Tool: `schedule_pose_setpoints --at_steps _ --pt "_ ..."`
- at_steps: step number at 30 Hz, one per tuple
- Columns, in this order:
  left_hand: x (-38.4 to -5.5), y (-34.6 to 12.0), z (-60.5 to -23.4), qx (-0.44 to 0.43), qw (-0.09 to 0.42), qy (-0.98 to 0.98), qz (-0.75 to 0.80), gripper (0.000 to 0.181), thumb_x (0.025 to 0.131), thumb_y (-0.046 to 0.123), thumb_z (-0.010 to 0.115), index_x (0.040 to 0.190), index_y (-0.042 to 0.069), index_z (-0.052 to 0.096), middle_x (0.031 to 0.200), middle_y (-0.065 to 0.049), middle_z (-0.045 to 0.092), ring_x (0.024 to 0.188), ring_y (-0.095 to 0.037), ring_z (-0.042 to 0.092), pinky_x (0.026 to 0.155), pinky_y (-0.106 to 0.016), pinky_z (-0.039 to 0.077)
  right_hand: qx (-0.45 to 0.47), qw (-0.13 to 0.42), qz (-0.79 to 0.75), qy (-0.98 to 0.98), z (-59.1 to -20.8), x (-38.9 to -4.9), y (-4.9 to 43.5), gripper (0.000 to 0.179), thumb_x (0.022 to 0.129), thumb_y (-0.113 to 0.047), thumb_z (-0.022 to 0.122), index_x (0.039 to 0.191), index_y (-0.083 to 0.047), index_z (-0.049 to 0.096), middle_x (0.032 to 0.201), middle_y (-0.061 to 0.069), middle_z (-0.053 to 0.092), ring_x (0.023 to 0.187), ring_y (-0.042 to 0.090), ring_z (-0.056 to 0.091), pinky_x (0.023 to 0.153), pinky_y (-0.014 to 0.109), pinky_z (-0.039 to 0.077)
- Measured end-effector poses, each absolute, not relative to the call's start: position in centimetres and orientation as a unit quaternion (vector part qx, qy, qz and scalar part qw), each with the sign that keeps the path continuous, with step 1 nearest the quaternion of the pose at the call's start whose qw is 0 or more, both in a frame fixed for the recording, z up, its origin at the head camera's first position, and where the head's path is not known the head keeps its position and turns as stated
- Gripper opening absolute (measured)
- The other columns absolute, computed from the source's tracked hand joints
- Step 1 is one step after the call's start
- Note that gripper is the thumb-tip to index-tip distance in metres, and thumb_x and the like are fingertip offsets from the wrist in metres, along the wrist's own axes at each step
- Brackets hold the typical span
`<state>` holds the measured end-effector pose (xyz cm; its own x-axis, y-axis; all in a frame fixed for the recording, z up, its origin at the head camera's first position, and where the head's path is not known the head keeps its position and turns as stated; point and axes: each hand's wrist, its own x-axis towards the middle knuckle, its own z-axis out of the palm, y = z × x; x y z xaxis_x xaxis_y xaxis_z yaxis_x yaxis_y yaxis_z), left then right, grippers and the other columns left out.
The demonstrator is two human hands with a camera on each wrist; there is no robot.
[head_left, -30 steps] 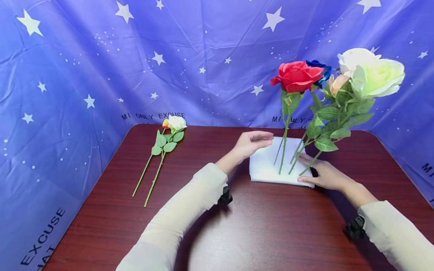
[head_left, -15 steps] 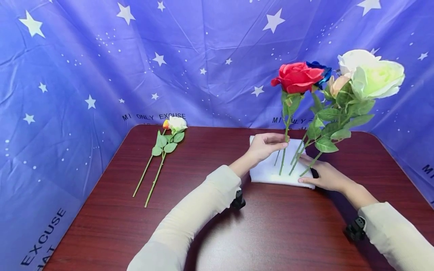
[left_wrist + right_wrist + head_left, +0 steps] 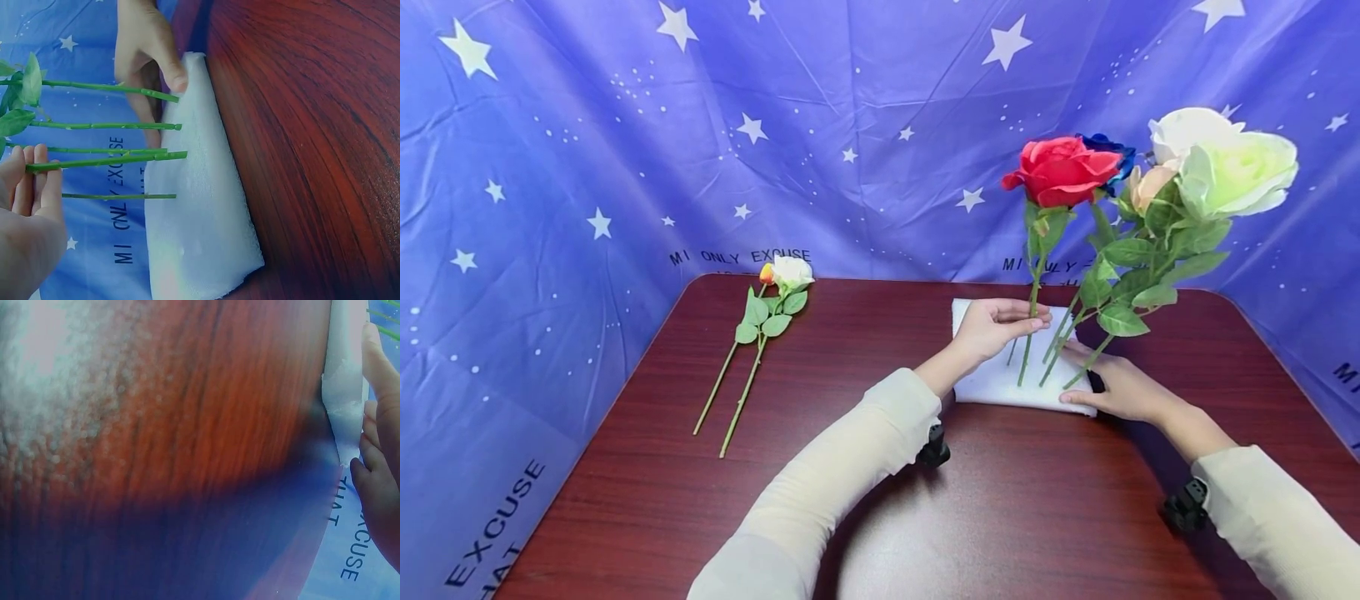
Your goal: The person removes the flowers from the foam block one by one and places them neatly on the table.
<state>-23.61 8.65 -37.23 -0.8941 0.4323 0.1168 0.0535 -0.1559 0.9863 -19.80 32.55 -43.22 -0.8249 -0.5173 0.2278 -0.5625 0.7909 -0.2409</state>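
A red rose (image 3: 1062, 171) stands with its stem in a white foam block (image 3: 981, 387). My left hand (image 3: 988, 332) holds that stem between thumb and fingers, about midway up; in the left wrist view the green stem (image 3: 112, 160) passes across the fingers. A blue rose (image 3: 1116, 158) shows partly behind the red one. White (image 3: 1191, 133), pale green (image 3: 1236, 175) and peach (image 3: 1148, 187) roses lean right from the same block. My right hand (image 3: 1123, 387) grips the block's right end, with its thumb (image 3: 177, 81) at the edge.
A white rose (image 3: 792, 273) and an orange bud (image 3: 767, 274) on long stems lie on the left of the dark red wooden table (image 3: 647, 417). A blue curtain (image 3: 887, 100) with stars hangs behind and along both sides.
My left hand has moved right from the block's far left corner to the red rose's stem and closed on it. My right hand stays on the block.
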Motion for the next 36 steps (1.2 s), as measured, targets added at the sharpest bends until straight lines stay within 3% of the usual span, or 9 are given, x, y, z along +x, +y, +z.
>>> schedule_pose_setpoints --at_steps 7,17,21,27,36 --pt "-23.5 8.4 -37.4 0.185 0.117 0.626 0.749 0.023 0.086 -0.002 0.068 0.107 -0.01 0.069 0.104 -0.028 0.069 0.102 -0.035 0.069 0.085 -0.023 0.06 0.28 0.069 0.152 -0.945 -43.2 -19.7 32.5 0.068 0.077 -0.033 0.079 0.131 0.003 0.056 0.138 0.03 0.051 0.117 0.044 0.058 0.092 0.032 0.044" --pt "-23.7 7.7 -38.0 0.195 0.089 0.66 0.72 0.023 0.086 0.005 0.069 0.108 -0.004 0.071 0.104 -0.023 0.071 0.099 -0.026 0.071 0.085 -0.015 0.057 0.283 0.071 0.154 -0.944 -43.1 -19.6 32.4 0.068 0.077 -0.032 0.079 0.131 0.003 0.056 0.137 0.031 0.051 0.116 0.044 0.058 0.091 0.032 0.044" --pt "-23.7 7.5 -38.1 0.206 0.09 0.657 0.719 0.024 0.088 0.002 0.066 0.111 -0.006 0.069 0.108 -0.024 0.07 0.104 -0.029 0.069 0.088 -0.018 0.057 0.281 0.07 0.152 -0.945 -43.1 -19.6 32.4 0.068 0.077 -0.032 0.079 0.131 0.002 0.056 0.138 0.03 0.051 0.117 0.043 0.058 0.091 0.031 0.044" --pt "-23.7 7.1 -38.2 0.204 0.088 0.638 0.737 0.025 0.089 -0.004 0.062 0.112 -0.011 0.066 0.11 -0.029 0.067 0.106 -0.037 0.067 0.087 -0.022 0.059 0.281 0.061 0.153 -0.945 -42.8 -19.6 32.4 0.069 0.078 -0.033 0.079 0.132 0.002 0.055 0.139 0.03 0.05 0.118 0.044 0.057 0.091 0.039 0.045" --pt "-23.6 6.7 -38.7 0.203 0.052 0.65 0.73 0.026 0.085 0.0 0.069 0.108 -0.009 0.069 0.103 -0.027 0.07 0.098 -0.034 0.07 0.083 -0.024 0.061 0.274 0.051 0.151 -0.948 -42.9 -19.6 32.4 0.071 0.078 -0.033 0.078 0.133 0.003 0.053 0.14 0.031 0.047 0.119 0.046 0.055 0.092 0.05 0.046"
